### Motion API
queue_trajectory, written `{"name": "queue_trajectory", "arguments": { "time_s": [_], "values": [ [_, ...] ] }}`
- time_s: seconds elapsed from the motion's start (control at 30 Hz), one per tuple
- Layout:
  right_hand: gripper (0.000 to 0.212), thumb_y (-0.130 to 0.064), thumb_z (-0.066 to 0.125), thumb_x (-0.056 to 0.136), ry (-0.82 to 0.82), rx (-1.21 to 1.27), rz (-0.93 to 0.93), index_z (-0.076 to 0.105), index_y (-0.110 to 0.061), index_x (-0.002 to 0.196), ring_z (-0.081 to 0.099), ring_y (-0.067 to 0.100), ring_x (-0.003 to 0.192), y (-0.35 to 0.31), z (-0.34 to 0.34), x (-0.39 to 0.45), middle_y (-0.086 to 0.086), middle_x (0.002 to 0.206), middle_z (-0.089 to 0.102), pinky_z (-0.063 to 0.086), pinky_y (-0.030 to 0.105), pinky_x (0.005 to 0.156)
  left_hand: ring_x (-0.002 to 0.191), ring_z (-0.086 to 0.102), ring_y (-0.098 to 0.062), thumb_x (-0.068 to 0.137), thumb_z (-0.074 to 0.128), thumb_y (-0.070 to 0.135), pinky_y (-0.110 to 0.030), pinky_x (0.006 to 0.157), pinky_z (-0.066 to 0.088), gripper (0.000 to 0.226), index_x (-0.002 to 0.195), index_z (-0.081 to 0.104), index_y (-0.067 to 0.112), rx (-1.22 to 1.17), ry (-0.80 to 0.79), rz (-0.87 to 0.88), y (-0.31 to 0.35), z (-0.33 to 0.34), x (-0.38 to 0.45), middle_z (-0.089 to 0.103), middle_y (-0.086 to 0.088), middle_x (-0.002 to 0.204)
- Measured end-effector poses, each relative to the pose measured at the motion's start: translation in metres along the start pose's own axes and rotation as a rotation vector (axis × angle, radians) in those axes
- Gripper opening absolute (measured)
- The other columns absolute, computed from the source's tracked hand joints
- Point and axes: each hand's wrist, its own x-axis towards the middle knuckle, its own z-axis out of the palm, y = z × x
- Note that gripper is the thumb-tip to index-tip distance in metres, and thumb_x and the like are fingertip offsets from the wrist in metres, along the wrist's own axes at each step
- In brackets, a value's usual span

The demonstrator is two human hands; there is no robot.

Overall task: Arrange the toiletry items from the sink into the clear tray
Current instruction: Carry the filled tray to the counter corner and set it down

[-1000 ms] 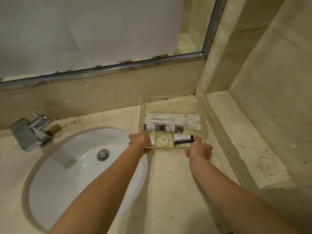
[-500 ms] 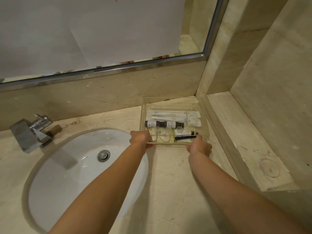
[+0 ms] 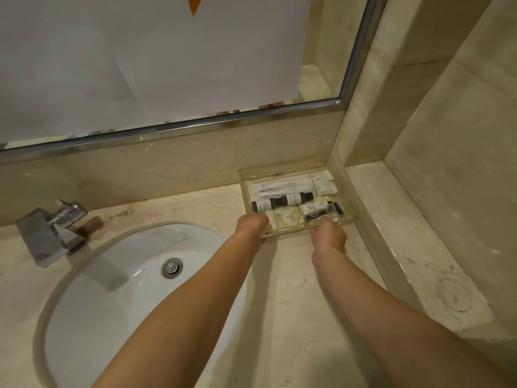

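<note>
Both hands, left point(image 3: 251, 226) and right point(image 3: 328, 233), gripped the near edge of the clear tray point(image 3: 291, 234), likely to seat it, filled, in the surface's corner right of the sink point(image 3: 117, 281)

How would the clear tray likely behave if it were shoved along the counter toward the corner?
The clear tray looks like rigid plastic with straight walls, so it should stay stiff. On the polished counter it would probably slide easily. The dark bottles lie on their sides and might roll. The left hand and right hand hold its near edge.
</note>
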Motion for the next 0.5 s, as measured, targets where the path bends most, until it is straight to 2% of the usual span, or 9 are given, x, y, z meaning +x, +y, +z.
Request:
{"name": "queue_trajectory", "arguments": {
  "time_s": [0.07,0.13,0.2,0.27,0.3,0.37,0.43,0.47,0.5],
  "values": [
    [0.019,-0.017,0.051,0.092,0.009,0.055,0.038,0.06,-0.003,0.102,0.058,0.025,0.084,0.0,0.004,-0.001,0.001,0.075,0.054,0.05,0.041,0.093,0.072,0.049,-0.018,0.09,0.048,0.004,-0.034,0.076,0.047,0.034,0.123,0.053,0.001,-0.016,-0.003,0.002,0.002,0.003,0.002,0.052,-0.005,0.094],
    [0.008,-0.017,0.054,0.091,-0.006,0.099,0.045,0.056,-0.01,0.093,0.059,0.022,0.081,0.002,0.009,-0.001,0.003,0.078,0.056,0.052,0.04,0.092,0.077,0.051,-0.02,0.088,0.049,0.005,-0.035,0.076,0.047,0.039,0.127,0.05,0.002,-0.065,-0.016,-0.007,0.006,0.004,0.001,0.053,-0.008,0.11],
    [0.007,-0.015,0.057,0.092,-0.035,0.158,0.037,0.056,-0.013,0.098,0.061,0.021,0.082,0.002,0.015,-0.003,0.007,0.09,0.061,0.054,0.034,0.085,0.091,0.054,-0.025,0.089,0.049,0.005,-0.039,0.084,0.048,0.043,0.131,0.047,0.002,-0.109,-0.035,-0.019,0.011,0.006,0.0,0.047,-0.009,0.122],
    [0.023,-0.008,0.055,0.093,-0.062,0.277,0.046,0.055,-0.017,0.114,0.063,0.023,0.091,0.002,0.018,-0.008,0.009,0.107,0.061,0.054,0.03,0.079,0.109,0.049,-0.03,0.09,0.048,0.005,-0.045,0.095,0.046,0.044,0.134,0.045,0.004,-0.141,-0.06,-0.045,0.016,0.008,-0.004,0.041,-0.011,0.138],
    [0.035,-0.003,0.053,0.093,-0.077,0.326,0.052,0.052,-0.018,0.125,0.064,0.024,0.096,0.002,0.019,-0.01,0.009,0.111,0.059,0.055,0.03,0.079,0.111,0.045,-0.031,0.09,0.048,0.005,-0.047,0.098,0.045,0.044,0.134,0.044,0.005,-0.151,-0.07,-0.056,0.018,0.01,-0.005,0.038,-0.012,0.14],
    [0.055,0.002,0.048,0.093,-0.109,0.365,0.065,0.04,-0.023,0.141,0.063,0.025,0.102,0.002,0.022,-0.014,0.008,0.123,0.057,0.055,0.033,0.085,0.112,0.046,-0.033,0.09,0.046,0.006,-0.049,0.1,0.045,0.041,0.131,0.044,0.009,-0.161,-0.081,-0.072,0.022,0.009,-0.005,0.043,-0.012,0.127],
    [0.069,0.001,0.047,0.093,-0.145,0.327,0.086,0.022,-0.03,0.15,0.063,0.022,0.1,0.001,0.024,-0.015,0.006,0.139,0.05,0.053,0.038,0.094,0.101,0.052,-0.032,0.09,0.045,0.006,-0.049,0.1,0.046,0.032,0.121,0.044,0.012,-0.152,-0.106,-0.074,0.023,0.007,-0.005,0.044,-0.007,0.102],
    [0.074,0.0,0.047,0.094,-0.157,0.299,0.094,0.015,-0.033,0.152,0.062,0.02,0.092,0.0,0.024,-0.016,0.005,0.143,0.047,0.052,0.04,0.097,0.096,0.054,-0.03,0.09,0.044,0.007,-0.049,0.099,0.047,0.027,0.116,0.043,0.013,-0.135,-0.117,-0.067,0.023,0.005,-0.005,0.045,-0.007,0.1],
    [0.076,-0.001,0.046,0.094,-0.165,0.269,0.099,0.01,-0.035,0.152,0.061,0.017,0.085,-0.001,0.025,-0.016,0.004,0.145,0.045,0.05,0.041,0.099,0.098,0.055,-0.031,0.089,0.044,0.007,-0.049,0.097,0.049,0.025,0.113,0.042,0.013,-0.123,-0.134,-0.067,0.022,0.003,-0.006,0.046,-0.009,0.107]
  ]
}}
